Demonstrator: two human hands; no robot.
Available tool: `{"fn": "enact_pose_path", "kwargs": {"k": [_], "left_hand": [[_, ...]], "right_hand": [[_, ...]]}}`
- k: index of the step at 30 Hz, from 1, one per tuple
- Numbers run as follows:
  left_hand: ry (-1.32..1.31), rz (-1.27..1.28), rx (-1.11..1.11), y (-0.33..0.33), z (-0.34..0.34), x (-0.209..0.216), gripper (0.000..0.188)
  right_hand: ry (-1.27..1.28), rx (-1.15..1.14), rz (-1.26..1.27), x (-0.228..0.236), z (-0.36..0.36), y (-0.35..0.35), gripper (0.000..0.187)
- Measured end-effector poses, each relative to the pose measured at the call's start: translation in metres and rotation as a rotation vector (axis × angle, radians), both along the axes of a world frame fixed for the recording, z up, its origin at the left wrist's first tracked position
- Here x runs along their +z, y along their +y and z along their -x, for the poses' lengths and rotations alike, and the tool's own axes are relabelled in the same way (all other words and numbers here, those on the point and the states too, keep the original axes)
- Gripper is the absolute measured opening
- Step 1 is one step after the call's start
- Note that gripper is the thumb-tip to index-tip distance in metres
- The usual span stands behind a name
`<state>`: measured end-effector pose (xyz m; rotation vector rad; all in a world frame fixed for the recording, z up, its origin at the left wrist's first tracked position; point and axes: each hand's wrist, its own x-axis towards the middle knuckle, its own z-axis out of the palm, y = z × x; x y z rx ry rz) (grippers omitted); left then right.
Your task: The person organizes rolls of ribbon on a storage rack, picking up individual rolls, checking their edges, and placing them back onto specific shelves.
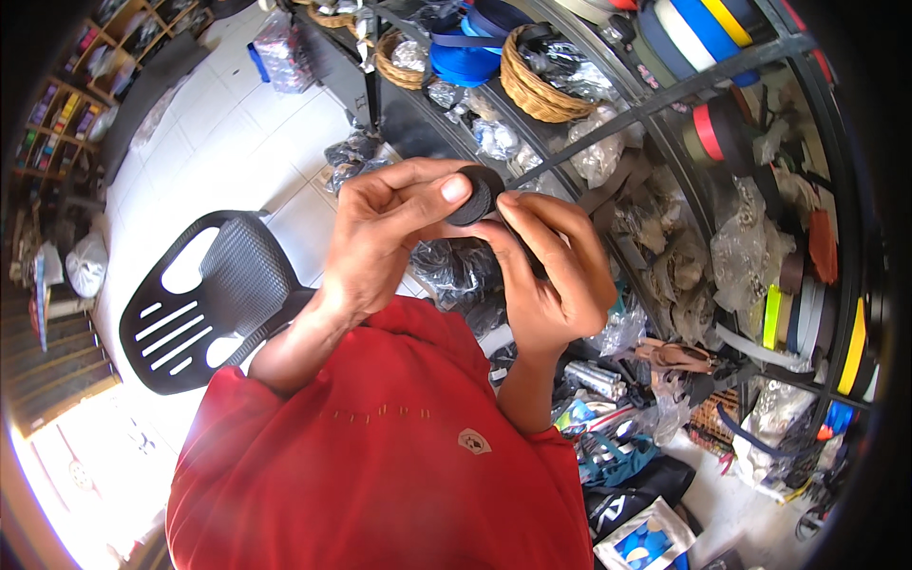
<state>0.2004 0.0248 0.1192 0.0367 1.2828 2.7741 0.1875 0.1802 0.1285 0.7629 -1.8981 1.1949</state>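
A small roll of black strap [478, 195] is held up in front of me between both hands. My left hand [385, 237] grips its left side, with the thumb pressed on top of the roll. My right hand [551, 271] pinches its right side, fingers curled beneath it. A thin black strap end [608, 119] runs from the roll up and to the right across the shelves. My red shirt fills the lower middle of the view.
Metal shelves on the right hold wicker baskets [532, 90], plastic bags of hardware [741, 247] and coloured strap rolls [708, 28]. A black plastic chair [204, 304] stands on the white tiled floor at the left. Bags and packets lie on the floor at lower right.
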Motion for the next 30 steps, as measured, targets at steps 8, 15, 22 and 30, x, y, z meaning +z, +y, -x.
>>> {"fn": "enact_pose_path", "kwargs": {"k": [8, 15, 22, 30], "left_hand": [[-0.013, -0.165, 0.053, 0.026, -0.042, -0.003, 0.040], [0.051, 0.044, 0.044, 0.024, -0.068, -0.003, 0.049], [-0.005, 0.234, -0.019, 0.043, -0.071, 0.001, 0.048], [0.001, 0.134, -0.150, 0.066, -0.055, -0.004, 0.035]], "right_hand": [[0.111, -0.001, 0.025, -0.007, -0.012, 0.003, 0.041], [-0.015, 0.326, 0.018, -0.006, -0.023, 0.037, 0.036], [-0.028, 0.337, -0.029, -0.003, -0.037, 0.071, 0.046], [-0.054, 0.210, 0.021, -0.006, -0.048, 0.098, 0.044]]}}
